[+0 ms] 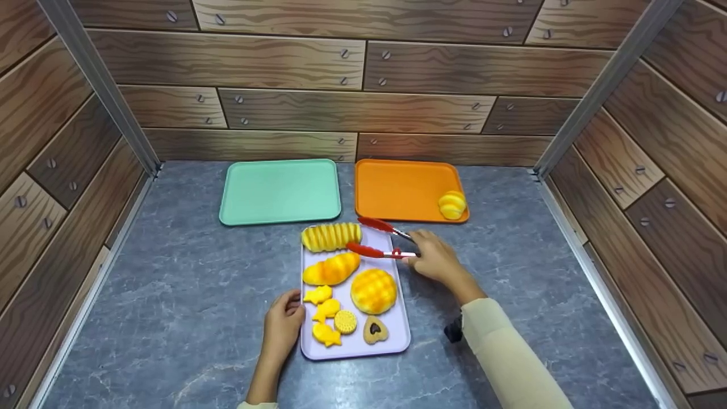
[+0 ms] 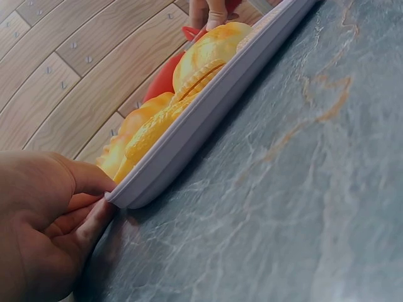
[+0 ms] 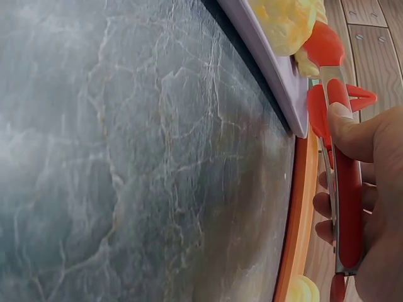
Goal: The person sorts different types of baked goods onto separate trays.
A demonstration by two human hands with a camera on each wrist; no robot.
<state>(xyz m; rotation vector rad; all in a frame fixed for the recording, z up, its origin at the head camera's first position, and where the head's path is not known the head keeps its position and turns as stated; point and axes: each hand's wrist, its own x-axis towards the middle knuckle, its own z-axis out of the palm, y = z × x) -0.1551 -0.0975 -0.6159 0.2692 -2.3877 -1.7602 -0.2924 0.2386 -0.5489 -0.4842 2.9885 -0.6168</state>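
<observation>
My right hand (image 1: 434, 258) grips red-tipped metal tongs (image 3: 347, 201), thumb laid along the handle. The tongs' two arms stand spread over the far right part of a lilac tray (image 1: 392, 346), with the nearer red tip overlapping a striped bread roll (image 1: 331, 237) in the head view. At the tray's left edge, my left hand (image 2: 50, 220) pinches the rim between thumb and fingers. On the tray lie a long glazed bread (image 1: 332, 269), a round crosshatched bun (image 1: 374, 291), several yellow fish-shaped crackers (image 1: 326, 334), a round biscuit (image 1: 345, 321) and a heart-centred cookie (image 1: 375, 329).
Behind the lilac tray, a mint green tray (image 1: 281, 191) lies on the left and an orange tray (image 1: 397, 190) on the right. A small yellow roll (image 1: 452, 205) sits in the orange tray's near right corner. Wood-patterned walls (image 1: 295, 62) enclose the grey marbled surface (image 1: 187, 295).
</observation>
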